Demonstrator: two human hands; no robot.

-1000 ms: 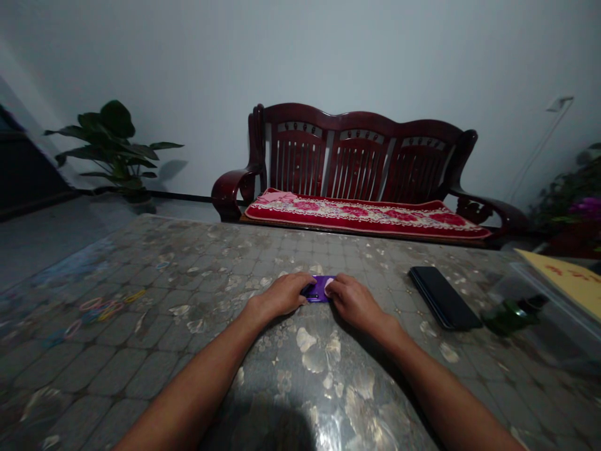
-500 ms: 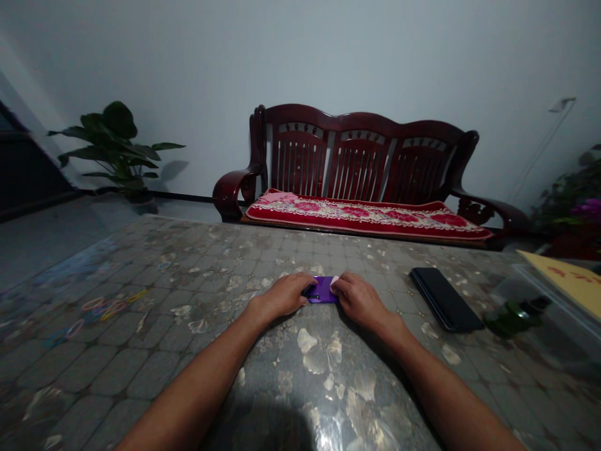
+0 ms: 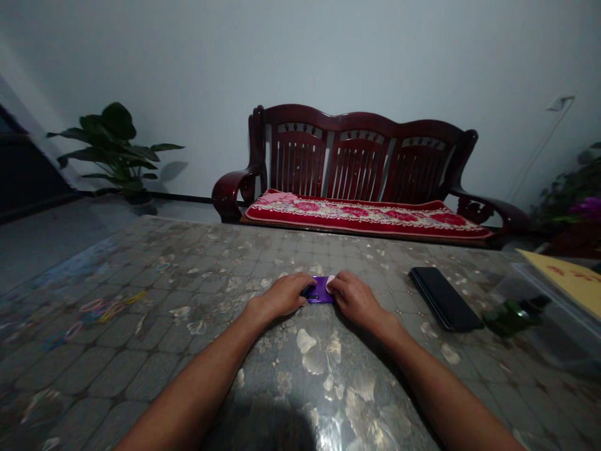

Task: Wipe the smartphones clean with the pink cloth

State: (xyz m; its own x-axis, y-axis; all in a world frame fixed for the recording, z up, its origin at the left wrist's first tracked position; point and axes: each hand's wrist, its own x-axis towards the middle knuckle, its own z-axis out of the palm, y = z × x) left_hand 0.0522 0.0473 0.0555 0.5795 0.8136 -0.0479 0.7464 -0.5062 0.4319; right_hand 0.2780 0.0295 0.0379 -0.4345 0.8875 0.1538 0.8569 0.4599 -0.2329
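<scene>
A shiny purple phone-like object (image 3: 321, 290) lies flat on the patterned table, with dark marks near its left end. My left hand (image 3: 287, 294) grips its left end, thumb and fingers on opposite edges. Over the right end is my right hand (image 3: 354, 297), its fingers pinched on a small whitish pad (image 3: 330, 284) that rests on the purple surface. The right fingertips partly hide the pad and the object's right edge.
To the right lie a black phone-like item (image 3: 444, 299), a green bottle (image 3: 513, 316) and a clear box (image 3: 556, 335) under a yellow sheet (image 3: 566, 274). Colored bands (image 3: 110, 310) are scattered left. Beyond the table (image 3: 225, 241) stands a wooden bench (image 3: 359, 156).
My right hand has shifted slightly left with the pad along the purple surface. The left hand keeps its hold at the left end.
</scene>
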